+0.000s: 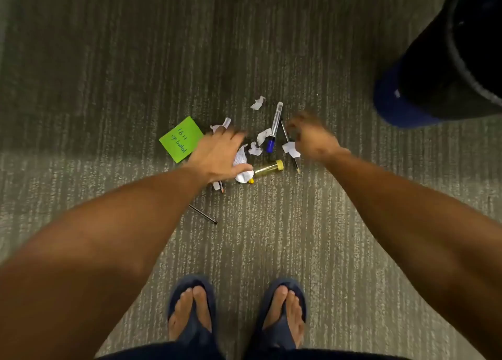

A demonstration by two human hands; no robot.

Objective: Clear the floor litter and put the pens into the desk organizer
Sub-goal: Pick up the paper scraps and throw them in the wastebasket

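White paper scraps (pixel 256 149) lie between both hands; left hand (pixel 217 155) fingers (pixel 231 136) spread, right hand (pixel 312 139) too blurred to tell. Best gather scraps first, leaving the blue-capped pen (pixel 274 127) beside the right fingers.

Two pencils (pixel 290 145), one blue-capped pen (pixel 273 127), one yellow marker (pixel 267 168), one green note (pixel 181 139), several paper scraps (pixel 257 102).
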